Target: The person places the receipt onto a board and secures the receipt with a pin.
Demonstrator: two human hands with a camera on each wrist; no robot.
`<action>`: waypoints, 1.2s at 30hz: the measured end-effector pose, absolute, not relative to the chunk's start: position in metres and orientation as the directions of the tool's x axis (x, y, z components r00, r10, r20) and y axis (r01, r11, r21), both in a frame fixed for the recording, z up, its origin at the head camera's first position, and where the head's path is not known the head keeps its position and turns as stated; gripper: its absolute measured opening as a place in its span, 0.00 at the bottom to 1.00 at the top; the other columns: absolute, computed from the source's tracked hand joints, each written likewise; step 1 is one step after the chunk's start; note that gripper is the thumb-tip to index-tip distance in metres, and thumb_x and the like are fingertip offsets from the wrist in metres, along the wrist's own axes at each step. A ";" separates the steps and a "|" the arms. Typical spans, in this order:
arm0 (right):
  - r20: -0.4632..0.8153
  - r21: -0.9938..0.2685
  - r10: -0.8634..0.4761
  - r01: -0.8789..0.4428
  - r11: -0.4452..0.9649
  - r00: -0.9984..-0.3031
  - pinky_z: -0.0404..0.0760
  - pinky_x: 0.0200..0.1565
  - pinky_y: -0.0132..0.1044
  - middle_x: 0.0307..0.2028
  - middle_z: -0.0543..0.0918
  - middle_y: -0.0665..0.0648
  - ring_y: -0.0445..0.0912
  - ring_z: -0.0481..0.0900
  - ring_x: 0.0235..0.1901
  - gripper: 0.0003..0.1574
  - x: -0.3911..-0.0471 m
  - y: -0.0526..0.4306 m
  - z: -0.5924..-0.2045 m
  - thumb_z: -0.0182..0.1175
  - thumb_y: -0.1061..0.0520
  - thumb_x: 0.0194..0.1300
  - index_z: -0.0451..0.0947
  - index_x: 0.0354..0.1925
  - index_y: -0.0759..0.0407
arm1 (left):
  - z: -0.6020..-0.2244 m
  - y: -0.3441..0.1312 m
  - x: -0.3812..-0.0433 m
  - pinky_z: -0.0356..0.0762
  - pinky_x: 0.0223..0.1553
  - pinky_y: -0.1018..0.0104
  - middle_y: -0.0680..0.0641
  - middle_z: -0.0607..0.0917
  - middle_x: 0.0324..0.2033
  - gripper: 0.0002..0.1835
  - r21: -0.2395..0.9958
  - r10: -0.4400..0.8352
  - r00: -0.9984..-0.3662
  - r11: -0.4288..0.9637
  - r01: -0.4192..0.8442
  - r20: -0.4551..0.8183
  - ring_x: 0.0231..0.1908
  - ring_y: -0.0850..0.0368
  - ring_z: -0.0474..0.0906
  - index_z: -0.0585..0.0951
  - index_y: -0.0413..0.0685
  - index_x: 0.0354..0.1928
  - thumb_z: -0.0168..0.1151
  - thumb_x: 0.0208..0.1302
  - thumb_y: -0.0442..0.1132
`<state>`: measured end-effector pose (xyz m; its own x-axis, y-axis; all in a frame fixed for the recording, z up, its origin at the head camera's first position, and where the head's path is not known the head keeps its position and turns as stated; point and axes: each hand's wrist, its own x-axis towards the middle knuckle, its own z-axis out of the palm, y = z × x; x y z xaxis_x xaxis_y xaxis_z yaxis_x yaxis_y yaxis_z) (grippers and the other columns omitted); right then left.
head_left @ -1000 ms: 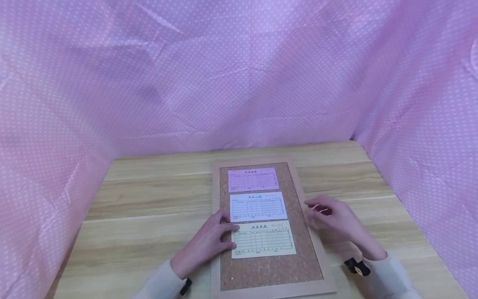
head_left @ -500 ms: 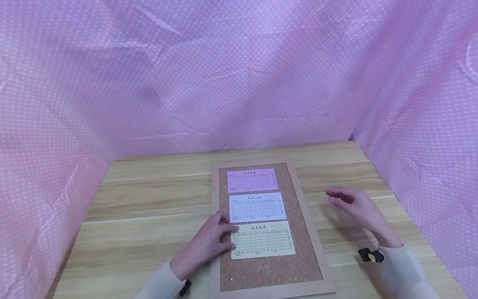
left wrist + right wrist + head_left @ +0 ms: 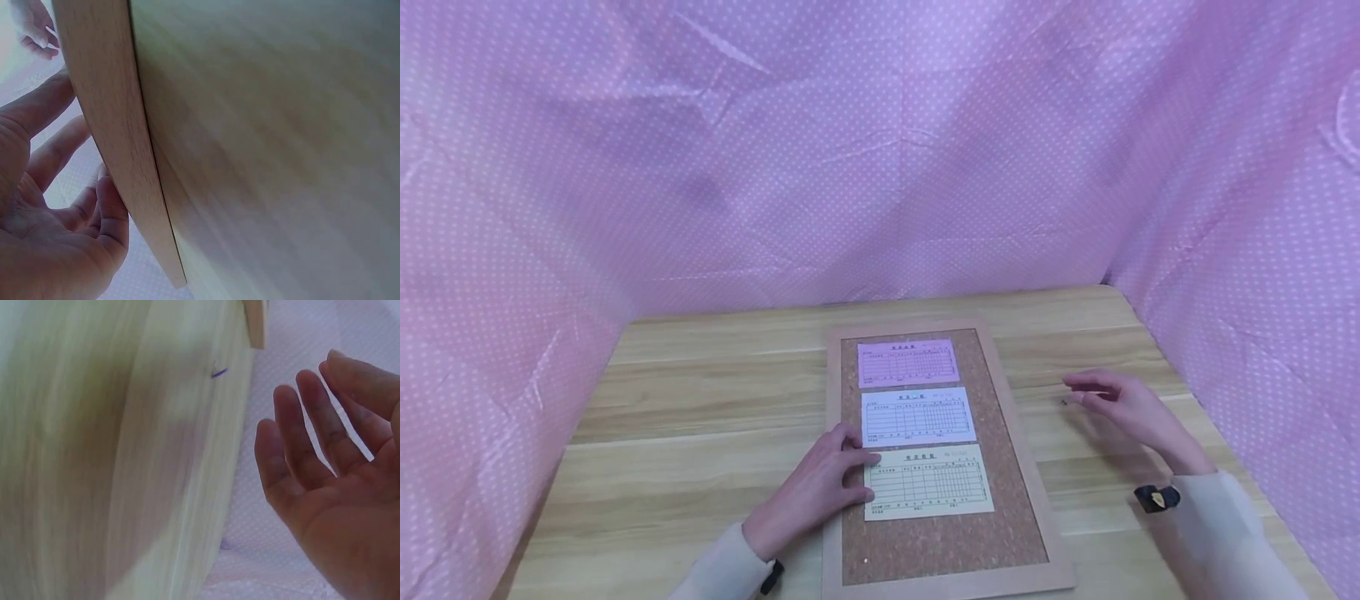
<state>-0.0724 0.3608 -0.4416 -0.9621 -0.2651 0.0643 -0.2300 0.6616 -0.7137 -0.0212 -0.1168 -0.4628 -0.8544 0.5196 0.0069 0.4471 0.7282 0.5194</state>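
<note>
My left hand (image 3: 822,481) rests at the left side of a framed cork board (image 3: 955,546), fingertips on the left edge of a pale yellow form slip (image 3: 928,483). Above that lie a light blue slip (image 3: 917,419) and, at the top, a pink slip (image 3: 908,364). In the left wrist view, the fingers of that hand lie over the wooden frame (image 3: 119,106). My right hand (image 3: 1131,412) hovers right of the board, fingers loosely bent and holding nothing. A tiny dark purple-blue thing (image 3: 219,373) lies on the table near its fingertips, its kind too small to make out.
The board stands on a light wood-grain table (image 3: 700,417). Pink dotted cloth (image 3: 880,167) hangs behind the table and along both sides. On the lower left of the cork is a small pale dot (image 3: 866,561).
My right hand has moved right, from the board's right edge out over the table. The tiny dark thing now shows by its fingertips. The left hand and the slips stay in place.
</note>
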 end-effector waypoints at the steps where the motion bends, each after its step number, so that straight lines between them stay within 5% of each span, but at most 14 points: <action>1: 0.065 -0.710 -0.276 -0.239 0.663 -0.959 0.76 0.49 0.20 0.58 0.82 0.70 0.30 0.81 0.48 0.20 -0.074 0.362 -0.443 0.63 0.66 0.71 0.81 0.60 0.68 | -0.463 -0.117 -0.021 0.69 0.46 0.63 0.53 0.74 0.49 0.24 0.519 0.519 -0.854 0.729 0.447 0.006 0.44 0.58 0.67 0.89 0.50 0.53 0.81 0.53 0.46; 7: 0.098 -0.641 -0.356 -0.332 0.691 -0.929 0.76 0.50 0.22 0.55 0.85 0.68 0.42 0.83 0.50 0.18 -0.083 0.368 -0.449 0.63 0.67 0.70 0.82 0.58 0.67 | -0.464 -0.117 -0.021 0.69 0.46 0.63 0.53 0.74 0.48 0.24 0.518 0.517 -0.856 0.730 0.446 0.007 0.44 0.58 0.67 0.90 0.49 0.53 0.81 0.53 0.46; 21: -0.045 -0.666 -0.404 -0.274 0.694 -0.914 0.74 0.56 0.26 0.51 0.88 0.59 0.54 0.82 0.55 0.14 -0.097 0.370 -0.456 0.65 0.63 0.70 0.85 0.53 0.61 | -0.465 -0.117 -0.021 0.70 0.45 0.63 0.52 0.74 0.48 0.24 0.513 0.533 -0.845 0.716 0.473 0.036 0.43 0.58 0.67 0.90 0.48 0.53 0.82 0.52 0.45; 36: 0.006 -0.675 -0.449 -0.335 0.657 -0.893 0.76 0.51 0.24 0.46 0.89 0.61 0.38 0.83 0.47 0.11 -0.104 0.374 -0.466 0.67 0.67 0.66 0.86 0.48 0.64 | -0.465 -0.118 -0.022 0.70 0.46 0.63 0.52 0.74 0.48 0.24 0.525 0.526 -0.850 0.718 0.458 0.022 0.44 0.58 0.68 0.90 0.48 0.52 0.82 0.52 0.45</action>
<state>-0.1036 0.3736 -0.4656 -0.8933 -0.4493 0.0061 -0.3351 0.6571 -0.6752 -0.0220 -0.1176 -0.4647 -0.8501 0.5261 0.0222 0.4579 0.7177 0.5247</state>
